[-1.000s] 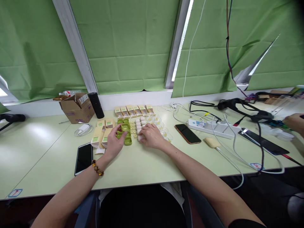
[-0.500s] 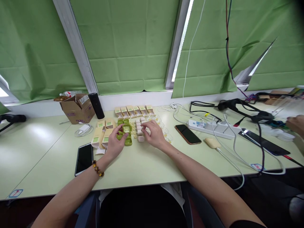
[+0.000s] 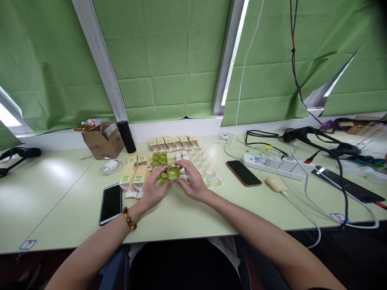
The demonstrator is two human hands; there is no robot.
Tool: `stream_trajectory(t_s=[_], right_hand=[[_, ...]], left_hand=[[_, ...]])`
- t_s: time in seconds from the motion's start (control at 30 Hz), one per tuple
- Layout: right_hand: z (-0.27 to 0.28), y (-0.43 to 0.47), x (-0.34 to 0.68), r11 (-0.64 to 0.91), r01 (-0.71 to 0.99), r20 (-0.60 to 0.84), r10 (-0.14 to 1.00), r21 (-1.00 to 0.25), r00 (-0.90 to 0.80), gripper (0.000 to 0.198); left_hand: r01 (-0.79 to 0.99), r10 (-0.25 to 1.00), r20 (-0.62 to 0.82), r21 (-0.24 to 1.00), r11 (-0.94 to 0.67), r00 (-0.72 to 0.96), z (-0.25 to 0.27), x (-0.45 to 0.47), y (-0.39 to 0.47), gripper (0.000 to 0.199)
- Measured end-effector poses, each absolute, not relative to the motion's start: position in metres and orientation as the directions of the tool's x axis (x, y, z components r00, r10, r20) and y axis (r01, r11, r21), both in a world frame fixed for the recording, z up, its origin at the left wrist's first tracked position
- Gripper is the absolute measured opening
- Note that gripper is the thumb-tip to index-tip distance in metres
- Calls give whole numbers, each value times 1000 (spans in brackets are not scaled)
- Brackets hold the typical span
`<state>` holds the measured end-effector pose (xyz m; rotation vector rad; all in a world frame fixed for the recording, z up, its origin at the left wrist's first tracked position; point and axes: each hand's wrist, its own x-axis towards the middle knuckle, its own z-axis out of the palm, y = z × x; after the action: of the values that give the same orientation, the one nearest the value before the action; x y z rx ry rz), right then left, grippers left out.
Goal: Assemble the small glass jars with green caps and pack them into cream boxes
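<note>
A small green square box point(image 3: 173, 173) with an open top is held up over the table between my two hands. My left hand point(image 3: 153, 188) grips its left side with thumb and fingers. On the other side, my right hand point(image 3: 193, 184) has its fingertips closed at the right edge. More green boxes point(image 3: 159, 158) stand in rows just behind my left fingers. Small yellow pieces point(image 3: 171, 160) lie beside them. Pale pinkish blocks point(image 3: 182, 155) are partly hidden by my right hand. Clear plastic domes with yellow bits point(image 3: 209, 166) spread to its right.
Small cream cartons point(image 3: 140, 177) stand left of my hands, and a row of cartons point(image 3: 172, 143) at the back. Phones point(image 3: 111, 203) point(image 3: 243, 173) lie on both sides. A cardboard box point(image 3: 103, 141), black cylinder point(image 3: 126, 137), power strip point(image 3: 274, 166) and cables surround the area.
The green box has moved right in my left hand, away from the other green boxes. My right hand has left the pale blocks and come to the box. The view has shifted slightly.
</note>
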<state>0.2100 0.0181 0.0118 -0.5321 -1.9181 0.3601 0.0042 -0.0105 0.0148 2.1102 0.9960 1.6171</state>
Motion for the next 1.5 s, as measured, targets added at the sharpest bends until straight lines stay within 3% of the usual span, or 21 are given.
stream_trajectory(t_s=[0.1,0.17,0.27,0.4,0.53,0.63,0.83,0.97,1.17,1.37,1.5], right_hand=[[13,16,208,848,125,779,524,-515,-345,46],[15,14,206,786,24,745,595,-618,-302,45],[21,15,206,534,-274,595,765,-800,-247,50],[28,24,211,116,-574,366,865,-811,-343,40],[28,28,213,-59,-610,239,887,-790,-395,38],[29,26,212,-55,-568,231,878,-821,-419,42],[28,19,210,59,-561,339,847,-826,-410,45],[25,16,206,106,-520,353,844,-847,-403,47],[14,18,201,130,-480,365,821,-868,-439,47],[7,20,199,161,-453,377,815,-877,-440,47],[7,20,198,173,-433,374,816,-885,-440,50]], left_hand=[[348,657,739,583,-734,149,14,4,-12,49],[349,665,735,592,-726,137,14,4,-13,60],[333,678,727,616,-714,108,13,4,-15,66],[361,678,730,613,-703,81,15,5,-15,48],[411,681,728,600,-686,74,20,6,-16,26],[454,684,725,585,-671,76,21,6,-16,14],[444,715,693,615,-652,90,17,7,-16,15],[452,626,778,539,-711,58,22,8,-17,28],[476,555,829,462,-748,68,25,8,-15,16],[440,569,822,502,-744,25,17,4,-9,10],[344,642,767,608,-716,-19,14,4,-9,11]])
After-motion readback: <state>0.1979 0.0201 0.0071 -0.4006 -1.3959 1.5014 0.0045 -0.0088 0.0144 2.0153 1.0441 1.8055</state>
